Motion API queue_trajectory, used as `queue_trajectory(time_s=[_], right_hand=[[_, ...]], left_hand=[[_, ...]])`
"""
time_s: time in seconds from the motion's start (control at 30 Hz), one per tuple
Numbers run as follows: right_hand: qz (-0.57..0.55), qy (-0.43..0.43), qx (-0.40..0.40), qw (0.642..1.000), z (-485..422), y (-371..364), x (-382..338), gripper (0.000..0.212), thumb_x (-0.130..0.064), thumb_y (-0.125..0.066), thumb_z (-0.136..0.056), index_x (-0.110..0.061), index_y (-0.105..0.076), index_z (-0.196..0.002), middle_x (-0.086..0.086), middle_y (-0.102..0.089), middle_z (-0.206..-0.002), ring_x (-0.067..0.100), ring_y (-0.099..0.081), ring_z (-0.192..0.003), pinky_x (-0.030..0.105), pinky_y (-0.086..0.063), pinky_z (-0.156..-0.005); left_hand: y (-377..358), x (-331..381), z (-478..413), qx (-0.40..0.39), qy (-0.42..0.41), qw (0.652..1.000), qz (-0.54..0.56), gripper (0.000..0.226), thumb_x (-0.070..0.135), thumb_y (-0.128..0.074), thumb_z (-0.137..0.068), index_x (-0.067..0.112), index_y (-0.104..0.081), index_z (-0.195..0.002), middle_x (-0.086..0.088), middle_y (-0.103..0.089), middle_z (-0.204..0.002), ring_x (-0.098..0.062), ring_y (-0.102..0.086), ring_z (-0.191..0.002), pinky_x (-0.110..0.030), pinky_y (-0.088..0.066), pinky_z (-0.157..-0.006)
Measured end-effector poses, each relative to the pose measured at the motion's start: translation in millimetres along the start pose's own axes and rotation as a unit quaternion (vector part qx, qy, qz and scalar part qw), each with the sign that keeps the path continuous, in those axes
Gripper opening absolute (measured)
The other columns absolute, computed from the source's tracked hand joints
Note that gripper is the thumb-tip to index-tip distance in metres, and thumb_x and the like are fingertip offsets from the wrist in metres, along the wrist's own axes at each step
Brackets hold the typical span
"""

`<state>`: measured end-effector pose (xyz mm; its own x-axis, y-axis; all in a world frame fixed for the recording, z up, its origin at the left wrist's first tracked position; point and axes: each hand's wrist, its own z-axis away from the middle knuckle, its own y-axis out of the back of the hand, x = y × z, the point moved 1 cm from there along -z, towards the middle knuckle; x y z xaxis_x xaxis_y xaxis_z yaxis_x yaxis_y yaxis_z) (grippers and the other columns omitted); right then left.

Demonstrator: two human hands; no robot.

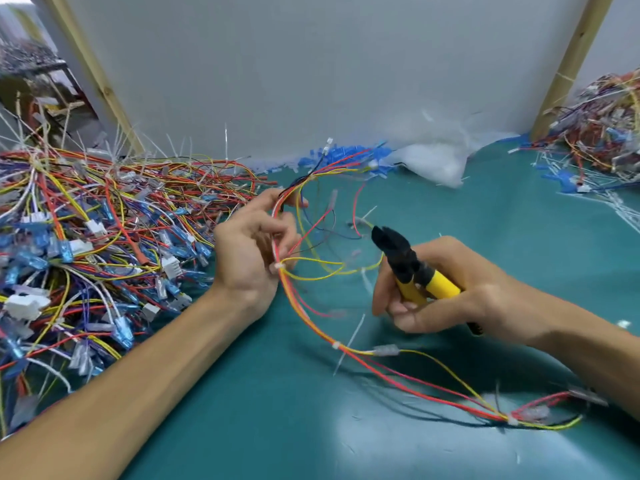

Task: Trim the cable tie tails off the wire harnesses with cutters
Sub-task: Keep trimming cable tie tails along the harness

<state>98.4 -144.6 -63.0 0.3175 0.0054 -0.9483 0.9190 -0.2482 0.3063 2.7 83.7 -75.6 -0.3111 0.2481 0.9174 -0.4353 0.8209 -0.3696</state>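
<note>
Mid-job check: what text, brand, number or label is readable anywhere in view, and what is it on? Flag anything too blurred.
No text can be read in this view.
Cutters in the right hand: yellow grips, black head, no brand or number visible.
White connectors in the left pile: any marking is too small and blurred.
Wire harness in the left hand: no written label visible.

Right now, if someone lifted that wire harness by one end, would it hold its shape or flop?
Probably floppy: the wire harness droops in loose curves from the left hand. Likely light, since a few fingers hold it. Its thin branches might snag the pile beside it.
</note>
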Motion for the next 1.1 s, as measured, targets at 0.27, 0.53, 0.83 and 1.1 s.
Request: queue_trajectory(time_s=[0.27, 0.53, 0.83, 1.1], right_hand=[[0.183, 0.001, 0.222, 0.958, -8, 18, 15, 0.030, -0.002, -0.078, -0.081, -0.026, -0.077, -0.100, -0.019, -0.070, -0.081, 0.004, -0.051, -0.063, 0.024, -0.043, -0.062], [0.245, -0.010, 0.066, 0.967, -3, 1, 9, 0.010, -0.029, -0.077, -0.093, -0.025, -0.073, -0.101, -0.006, -0.071, -0.084, 0.015, -0.057, -0.070, 0.026, -0.048, -0.064], [0.303, 0.055, 0.057, 0.950, -5, -18, 9, 0.017, -0.026, -0.072, -0.090, -0.018, -0.062, -0.079, 0.005, -0.048, -0.062, 0.021, -0.032, -0.061, 0.036, -0.035, -0.050], [0.018, 0.030, 0.220, 0.975, -9, 1, 11, 0.008, -0.010, -0.078, -0.085, -0.015, -0.073, -0.082, -0.006, -0.065, -0.066, 0.007, -0.056, -0.060, 0.016, -0.045, -0.058]], left_hand=[[-8, 1, 12, -0.053, 0.011, 0.991, 0.124, 0.023, 0.012, -0.037, -0.065, 0.008, -0.057, -0.076, -0.001, -0.014, -0.053, -0.011, -0.021, -0.033, -0.020, -0.014, -0.039], [-9, -1, 8, -0.025, 0.037, 0.977, 0.209, 0.025, 0.009, -0.036, -0.068, 0.008, -0.058, -0.079, -0.003, -0.023, -0.057, -0.014, -0.020, -0.035, -0.019, -0.025, -0.039], [-9, -7, 5, -0.038, 0.009, 0.990, 0.135, 0.018, 0.006, -0.038, -0.084, 0.009, -0.054, -0.092, -0.008, -0.035, -0.059, -0.016, -0.034, -0.045, -0.033, -0.020, -0.056], [-4, -6, 2, 0.044, -0.002, 0.999, -0.028, 0.023, -0.002, -0.050, -0.080, 0.010, -0.057, -0.098, -0.008, -0.045, -0.056, -0.018, -0.036, -0.043, -0.019, -0.027, -0.038]])
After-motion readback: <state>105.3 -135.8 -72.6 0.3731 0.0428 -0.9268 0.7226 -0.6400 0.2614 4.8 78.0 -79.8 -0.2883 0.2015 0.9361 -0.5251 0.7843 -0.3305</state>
